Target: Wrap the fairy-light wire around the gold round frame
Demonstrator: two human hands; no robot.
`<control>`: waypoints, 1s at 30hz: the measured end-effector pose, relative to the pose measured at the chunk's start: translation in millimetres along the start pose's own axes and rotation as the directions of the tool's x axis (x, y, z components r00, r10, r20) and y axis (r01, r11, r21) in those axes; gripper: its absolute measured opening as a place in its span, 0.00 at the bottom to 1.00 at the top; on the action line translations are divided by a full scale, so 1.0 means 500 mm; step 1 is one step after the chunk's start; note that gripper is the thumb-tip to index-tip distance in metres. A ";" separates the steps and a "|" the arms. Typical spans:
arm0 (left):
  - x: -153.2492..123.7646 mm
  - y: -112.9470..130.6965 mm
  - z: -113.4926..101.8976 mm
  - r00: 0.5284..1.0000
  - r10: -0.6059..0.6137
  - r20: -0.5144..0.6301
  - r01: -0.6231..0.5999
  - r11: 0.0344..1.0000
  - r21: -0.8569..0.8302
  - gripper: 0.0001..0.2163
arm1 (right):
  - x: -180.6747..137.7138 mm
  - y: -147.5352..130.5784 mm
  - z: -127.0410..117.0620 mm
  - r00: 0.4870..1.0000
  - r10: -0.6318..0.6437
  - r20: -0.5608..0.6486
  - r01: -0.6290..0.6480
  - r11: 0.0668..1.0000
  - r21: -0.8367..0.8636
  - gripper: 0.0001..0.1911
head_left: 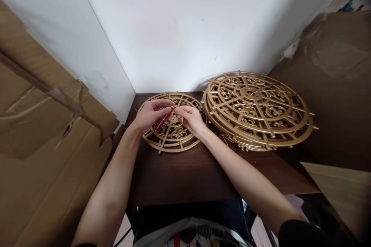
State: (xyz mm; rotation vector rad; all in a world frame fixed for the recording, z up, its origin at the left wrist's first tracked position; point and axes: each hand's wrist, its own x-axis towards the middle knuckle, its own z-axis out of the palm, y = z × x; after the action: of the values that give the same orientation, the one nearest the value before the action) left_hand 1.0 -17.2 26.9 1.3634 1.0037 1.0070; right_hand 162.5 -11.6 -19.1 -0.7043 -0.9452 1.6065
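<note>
My left hand (150,114) is closed around a slim red pen-shaped tool (163,121) with silvery bands, held at a slant. Close to the tool's upper end, the thumb and fingers of my right hand (191,119) are pinched together. What they grip is too small to make out, perhaps a thin wire. Both hands are over a round gold openwork frame (180,148) with scrolls and spokes, which lies flat on a dark brown table (179,179). The hands cover part of its centre.
On the right stands a stack of similar gold round frames (257,104), with thin wires on top. A white wall (185,31) rises behind the table. Cardboard (49,135) flanks the left side, and a large cardboard box (333,96) is at the right.
</note>
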 end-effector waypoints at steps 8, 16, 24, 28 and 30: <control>-0.003 0.006 -0.001 0.999 0.013 0.048 -0.014 1.000 0.027 0.14 | 0.000 -0.003 -0.002 0.999 0.042 0.015 -0.042 0.999 0.006 0.14; -0.008 0.012 -0.002 0.995 0.021 0.093 -0.026 0.998 0.056 0.15 | 0.001 -0.002 -0.010 0.996 0.082 0.041 -0.082 0.997 0.012 0.12; -0.007 0.011 -0.005 0.992 0.019 0.122 -0.029 0.996 0.079 0.13 | 0.000 -0.006 -0.012 0.994 0.096 0.057 -0.096 0.995 -0.009 0.11; -0.007 0.007 -0.007 0.993 -0.006 0.117 -0.004 0.996 0.090 0.14 | 0.000 -0.005 -0.014 0.994 0.089 0.068 -0.089 0.996 -0.002 0.10; -0.007 0.007 -0.006 0.993 -0.005 0.115 -0.004 0.996 0.085 0.13 | 0.001 -0.005 -0.014 0.994 0.089 0.067 -0.089 0.996 0.001 0.10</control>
State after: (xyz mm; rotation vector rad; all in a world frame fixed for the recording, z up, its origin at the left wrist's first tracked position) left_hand -2.8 -19.8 30.5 1.4742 0.9700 0.8836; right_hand 169.5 -9.5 -20.7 -0.7021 -0.9703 1.7188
